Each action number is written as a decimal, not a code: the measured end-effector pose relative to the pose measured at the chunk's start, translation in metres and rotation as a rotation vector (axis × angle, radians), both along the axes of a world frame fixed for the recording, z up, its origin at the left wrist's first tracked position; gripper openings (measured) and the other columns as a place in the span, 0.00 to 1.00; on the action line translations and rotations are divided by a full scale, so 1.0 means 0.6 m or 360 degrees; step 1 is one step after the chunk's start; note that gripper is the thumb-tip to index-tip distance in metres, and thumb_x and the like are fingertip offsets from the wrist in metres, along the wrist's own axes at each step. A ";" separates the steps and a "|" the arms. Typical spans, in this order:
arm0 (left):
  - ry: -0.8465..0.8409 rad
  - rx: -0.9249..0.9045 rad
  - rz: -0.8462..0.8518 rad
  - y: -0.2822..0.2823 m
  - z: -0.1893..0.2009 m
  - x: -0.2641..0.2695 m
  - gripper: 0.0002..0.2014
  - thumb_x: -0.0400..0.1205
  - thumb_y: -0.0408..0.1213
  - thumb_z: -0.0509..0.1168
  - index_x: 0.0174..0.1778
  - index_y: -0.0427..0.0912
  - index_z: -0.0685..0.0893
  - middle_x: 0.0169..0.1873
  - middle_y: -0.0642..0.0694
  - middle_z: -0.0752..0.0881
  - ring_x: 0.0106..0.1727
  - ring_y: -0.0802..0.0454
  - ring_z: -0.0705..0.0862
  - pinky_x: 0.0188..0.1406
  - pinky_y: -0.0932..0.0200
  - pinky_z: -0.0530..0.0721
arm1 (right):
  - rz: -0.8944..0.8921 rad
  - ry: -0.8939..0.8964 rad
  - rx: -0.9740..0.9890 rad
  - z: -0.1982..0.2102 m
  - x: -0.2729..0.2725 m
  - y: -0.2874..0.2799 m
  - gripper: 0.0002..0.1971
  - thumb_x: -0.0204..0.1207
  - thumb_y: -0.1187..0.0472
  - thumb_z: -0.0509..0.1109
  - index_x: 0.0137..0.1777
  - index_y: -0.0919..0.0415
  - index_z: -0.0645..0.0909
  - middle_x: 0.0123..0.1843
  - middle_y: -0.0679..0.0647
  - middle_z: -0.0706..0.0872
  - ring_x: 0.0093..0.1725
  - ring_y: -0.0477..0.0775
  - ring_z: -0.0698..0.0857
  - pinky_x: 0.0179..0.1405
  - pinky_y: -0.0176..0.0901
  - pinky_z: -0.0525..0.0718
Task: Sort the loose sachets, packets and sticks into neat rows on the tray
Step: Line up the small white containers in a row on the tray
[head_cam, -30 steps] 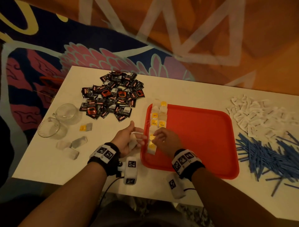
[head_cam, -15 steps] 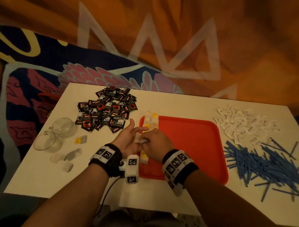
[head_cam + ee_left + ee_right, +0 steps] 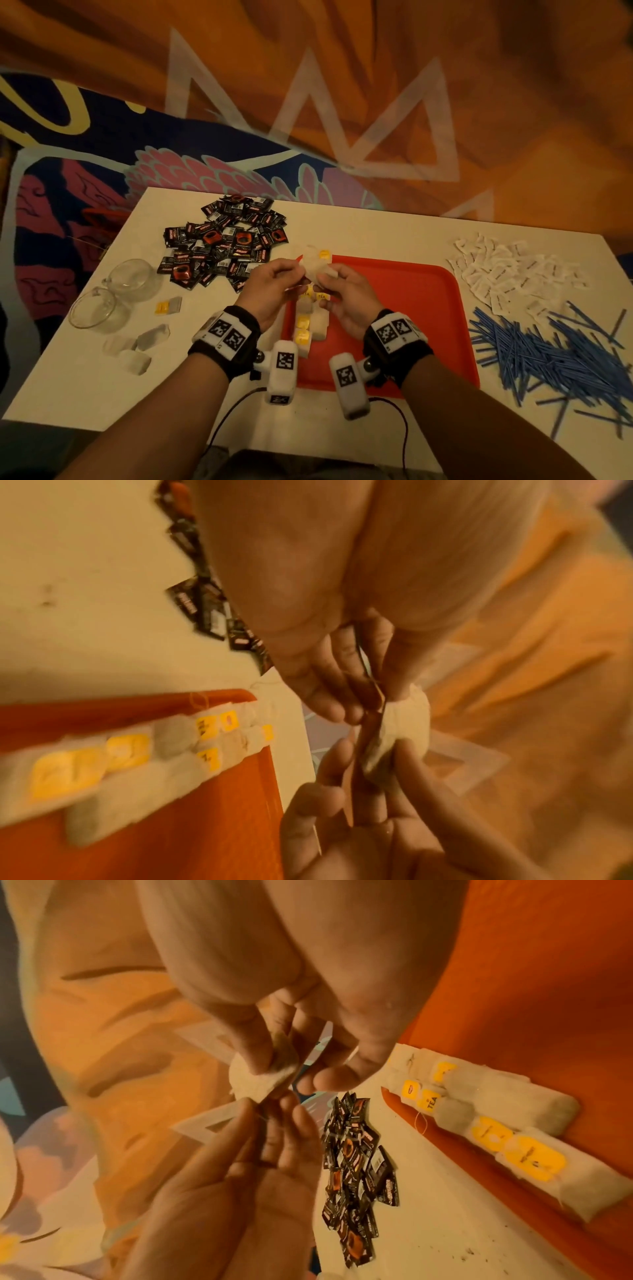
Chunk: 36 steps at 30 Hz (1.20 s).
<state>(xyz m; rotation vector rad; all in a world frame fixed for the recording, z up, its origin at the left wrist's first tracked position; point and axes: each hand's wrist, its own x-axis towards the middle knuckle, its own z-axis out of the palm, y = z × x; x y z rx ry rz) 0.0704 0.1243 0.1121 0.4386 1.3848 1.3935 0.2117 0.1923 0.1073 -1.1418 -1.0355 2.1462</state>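
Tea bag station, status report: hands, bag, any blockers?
Left hand and right hand both pinching one tea bag, lifted above red tray. Tea bag row started along tray's left edge. Nothing in the way.

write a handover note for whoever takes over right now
Left hand and right hand both pinch one tea bag, lifted above the tray's left edge.
Done: two short rows of tea bags along that edge.
Left: the held bag, three bags by the glass cups, the black sachets, white packets, blue sticks, all loose on the table.
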 end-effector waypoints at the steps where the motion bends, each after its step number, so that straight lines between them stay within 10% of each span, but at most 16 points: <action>1: 0.0226 0.0008 -0.0008 0.003 0.005 -0.001 0.03 0.83 0.26 0.68 0.45 0.36 0.86 0.41 0.41 0.87 0.45 0.48 0.86 0.51 0.54 0.88 | 0.0029 -0.0034 0.0005 -0.004 0.002 0.002 0.05 0.81 0.70 0.67 0.52 0.62 0.82 0.42 0.56 0.85 0.39 0.50 0.82 0.32 0.39 0.77; 5: 0.1281 0.0071 -0.0222 0.011 0.028 -0.007 0.10 0.79 0.30 0.73 0.37 0.51 0.86 0.40 0.54 0.87 0.40 0.63 0.85 0.47 0.67 0.84 | 0.0256 -0.0566 0.0424 -0.021 0.013 0.013 0.13 0.74 0.74 0.71 0.52 0.57 0.82 0.56 0.56 0.88 0.50 0.54 0.85 0.44 0.49 0.83; 9: 0.1625 0.0165 -0.0383 0.014 0.041 -0.010 0.05 0.77 0.42 0.76 0.40 0.46 0.90 0.42 0.53 0.86 0.41 0.61 0.84 0.42 0.68 0.83 | 0.0349 -0.0710 0.1103 -0.014 0.017 0.018 0.23 0.69 0.68 0.77 0.55 0.40 0.79 0.60 0.42 0.85 0.64 0.50 0.82 0.59 0.50 0.83; 14: 0.1573 0.0152 -0.0360 0.019 0.036 -0.011 0.04 0.76 0.33 0.76 0.40 0.46 0.91 0.43 0.50 0.87 0.43 0.55 0.86 0.45 0.61 0.86 | 0.0258 -0.0528 0.1210 -0.004 0.006 0.022 0.05 0.77 0.62 0.75 0.44 0.49 0.88 0.43 0.49 0.91 0.45 0.45 0.88 0.46 0.44 0.86; 23: 0.1160 -0.0032 -0.0266 0.014 -0.004 -0.014 0.10 0.80 0.29 0.72 0.38 0.50 0.86 0.30 0.45 0.88 0.32 0.50 0.88 0.41 0.50 0.89 | 0.0361 -0.0694 0.1039 -0.051 0.018 0.007 0.09 0.76 0.59 0.77 0.35 0.60 0.87 0.33 0.56 0.88 0.34 0.46 0.84 0.37 0.36 0.79; 26: 0.1198 -0.0108 -0.0323 0.009 -0.028 -0.014 0.08 0.81 0.32 0.72 0.39 0.50 0.86 0.27 0.48 0.86 0.29 0.54 0.86 0.39 0.55 0.87 | 0.0337 -0.0708 0.0836 -0.071 0.022 -0.005 0.06 0.75 0.61 0.77 0.39 0.50 0.86 0.36 0.42 0.87 0.38 0.40 0.83 0.40 0.34 0.79; 31: 0.1169 -0.0250 -0.0527 0.004 -0.071 -0.007 0.03 0.82 0.32 0.71 0.44 0.44 0.87 0.28 0.53 0.87 0.27 0.65 0.84 0.37 0.64 0.82 | 0.0304 -0.0888 0.0677 -0.122 0.038 -0.017 0.12 0.76 0.59 0.77 0.56 0.64 0.87 0.45 0.52 0.89 0.42 0.46 0.85 0.39 0.30 0.81; 36: 0.1523 -0.0426 -0.0749 -0.025 -0.137 -0.001 0.04 0.81 0.34 0.69 0.45 0.48 0.88 0.40 0.53 0.88 0.42 0.59 0.85 0.37 0.73 0.75 | 0.0542 -0.1224 0.0585 -0.182 0.058 -0.026 0.06 0.77 0.54 0.75 0.47 0.55 0.87 0.39 0.45 0.85 0.38 0.43 0.82 0.35 0.29 0.74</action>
